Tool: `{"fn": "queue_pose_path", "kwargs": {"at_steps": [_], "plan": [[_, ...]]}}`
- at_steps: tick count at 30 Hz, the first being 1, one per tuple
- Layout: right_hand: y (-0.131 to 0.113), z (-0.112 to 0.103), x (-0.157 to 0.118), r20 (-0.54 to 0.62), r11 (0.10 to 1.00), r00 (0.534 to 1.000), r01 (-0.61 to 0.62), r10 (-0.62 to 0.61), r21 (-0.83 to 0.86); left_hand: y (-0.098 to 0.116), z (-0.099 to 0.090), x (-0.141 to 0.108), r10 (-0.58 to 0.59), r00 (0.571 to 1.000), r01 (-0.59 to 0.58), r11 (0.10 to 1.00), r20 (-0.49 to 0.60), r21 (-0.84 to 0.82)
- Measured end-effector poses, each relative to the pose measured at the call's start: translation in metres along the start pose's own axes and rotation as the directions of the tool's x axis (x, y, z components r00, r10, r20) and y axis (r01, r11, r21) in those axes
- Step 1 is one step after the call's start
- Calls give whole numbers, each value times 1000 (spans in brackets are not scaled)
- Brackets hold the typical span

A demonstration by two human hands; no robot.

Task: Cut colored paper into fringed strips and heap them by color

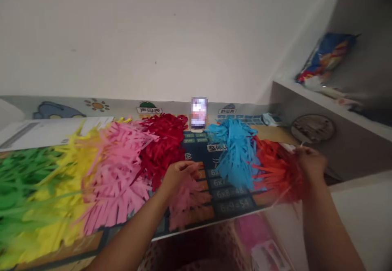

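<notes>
The only container in view is a crinkled blue, red and yellow bag (326, 58) lying on a white shelf (309, 95) at the right; its contents can't be seen. Below the near edge of the tabletop (73, 248), a pink packet (255, 232) sits beside a patterned surface (190, 250), too dark to say whether it is a box. The left hand (180, 177) is clenched, fingers curled over a pink paper bunch (183, 203) whose strips hang beneath it, near the middle of the tabletop. The right hand (310, 163), slightly blurred, grasps the far-right end of an orange-red paper bunch (277, 173), with its fingers pinched into the strips. The hands are well apart, with a blue paper bunch (235, 154) between them, nearer the right hand. Further left, a larger pink bunch (116, 169) lies against a dark red bunch (162, 148), followed by yellow (58, 189) and green (21, 181) bunches. All are thin, flat strips cut into shaggy fringes, crumpled and overlapping. Under them lies a glossy dark blue mat (232, 195) printed with multiplication lines. A white sheet (45, 132) lies at the far left, and a phone (199, 114), pixelated, stands upright at the far edge.
</notes>
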State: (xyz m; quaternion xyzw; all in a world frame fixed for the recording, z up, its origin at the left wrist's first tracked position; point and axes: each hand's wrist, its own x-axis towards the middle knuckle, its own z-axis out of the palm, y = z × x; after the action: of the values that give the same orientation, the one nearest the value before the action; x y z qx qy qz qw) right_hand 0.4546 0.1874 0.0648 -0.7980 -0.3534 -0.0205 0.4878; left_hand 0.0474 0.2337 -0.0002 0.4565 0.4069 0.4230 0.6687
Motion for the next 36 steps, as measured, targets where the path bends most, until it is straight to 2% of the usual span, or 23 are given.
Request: {"fn": "queue_pose_path", "kwargs": {"at_steps": [2, 3, 5, 7, 8, 10, 12, 14, 18, 24, 26, 28, 31, 33, 34, 36], "plan": [[-18, 12, -28, 101, 996, 994, 21, -30, 89, 2, 2, -2, -56, 998, 58, 992, 28, -112], [-28, 20, -48, 210, 986, 975, 38, -73, 163, 4, 4, -3, -85, 995, 91, 982, 45, -167], [-52, 38, -94, 410, 967, 900, 41, -145, 252, 8, 5, -5, -133, 989, 146, 954, 68, -262], [-77, 56, -139, 568, 953, 792, 51, -221, 300, 12, 6, -6, -169, 983, 183, 927, 73, -326], [-88, 65, -157, 621, 945, 738, 72, -266, 319, 13, 6, -5, -180, 981, 193, 916, 70, -351], [-105, 79, -184, 660, 927, 674, 100, -330, 362, 14, 5, -4, -187, 980, 197, 900, 65, -388], [-114, 88, -197, 655, 910, 660, 111, -367, 398, 14, 3, -3, -183, 981, 192, 888, 61, -418], [-118, 92, -202, 640, 906, 670, 121, -376, 406, 13, 3, -2, -178, 983, 183, 876, 54, -446], [-120, 91, -203, 627, 915, 682, 165, -375, 368, 14, 4, -2, -175, 984, 173, 861, 42, -478], [-121, 92, -204, 642, 909, 654, 198, -401, 367, 14, 3, -4, -165, 985, 174, 876, 59, -450], [-120, 93, -204, 646, 905, 643, 202, -412, 375, 11, 2, -4, -124, 990, 141, 909, 69, -393], [-118, 93, -203, 671, 908, 617, 208, -411, 364, 8, 2, -4, -41, 996, 61, 958, 77, -281], [-114, 96, -203, 745, 916, 535, 195, -399, 351, 4, 3, -5, 116, 992, -114, 993, 48, -29], [-111, 98, -203, 784, 912, 467, 195, -409, 360, 2, 2, -6, 212, 977, -212, 956, 23, 203], [-110, 99, -203, 793, 909, 444, 207, -417, 362, 0, 2, -7, 258, 966, -252, 909, 26, 332], [-109, 99, -203, 798, 900, 424, 268, -430, 343, -3, 1, -8, 342, 936, -325, 756, 80, 568]]}}
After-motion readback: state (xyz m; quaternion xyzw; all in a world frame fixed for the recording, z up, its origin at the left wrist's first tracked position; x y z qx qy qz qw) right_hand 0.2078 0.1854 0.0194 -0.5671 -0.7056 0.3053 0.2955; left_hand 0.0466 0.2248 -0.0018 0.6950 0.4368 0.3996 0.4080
